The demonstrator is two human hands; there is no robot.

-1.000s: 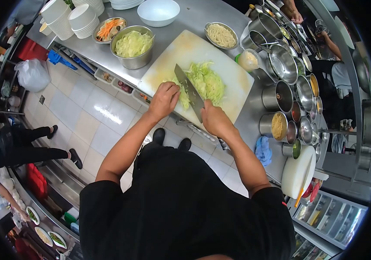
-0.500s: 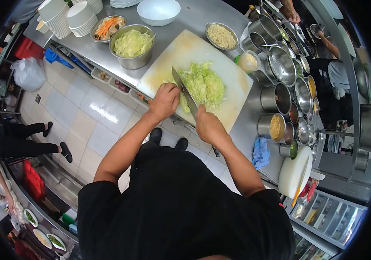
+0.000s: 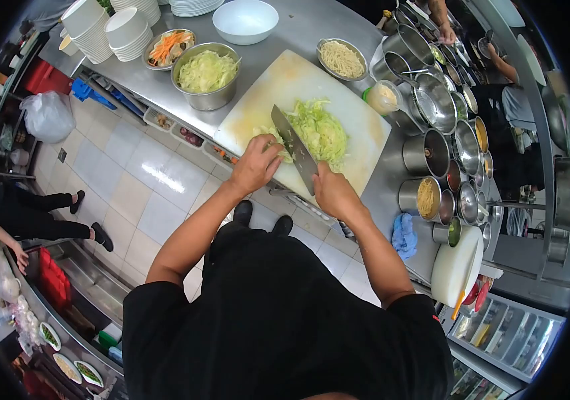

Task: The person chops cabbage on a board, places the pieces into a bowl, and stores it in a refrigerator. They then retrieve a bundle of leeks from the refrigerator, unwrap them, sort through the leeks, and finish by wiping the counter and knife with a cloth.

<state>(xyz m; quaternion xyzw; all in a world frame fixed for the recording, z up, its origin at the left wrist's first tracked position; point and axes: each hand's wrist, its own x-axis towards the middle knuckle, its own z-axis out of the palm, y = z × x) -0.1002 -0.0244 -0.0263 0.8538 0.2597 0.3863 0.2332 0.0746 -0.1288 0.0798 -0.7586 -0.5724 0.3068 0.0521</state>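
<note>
A plain black short-sleeved top, black trousers, black shoes.

Left hand (image 3: 257, 162): covers part of the cabbage (image 3: 288, 155) under it; fingertips not clearly seen. Knife (image 3: 296, 152): handle mostly hidden inside the right hand (image 3: 337, 193); whether the edge meets the cutting board (image 3: 245, 123), cannot tell. White plates (image 3: 195, 5): cut off by the upper edge. Co-worker (image 3: 28, 212), far left: head out of view. Small pans at right: overlapping, several contents too small to name. Drawer trays' contents: partly hidden beneath the table (image 3: 312, 23).
</note>
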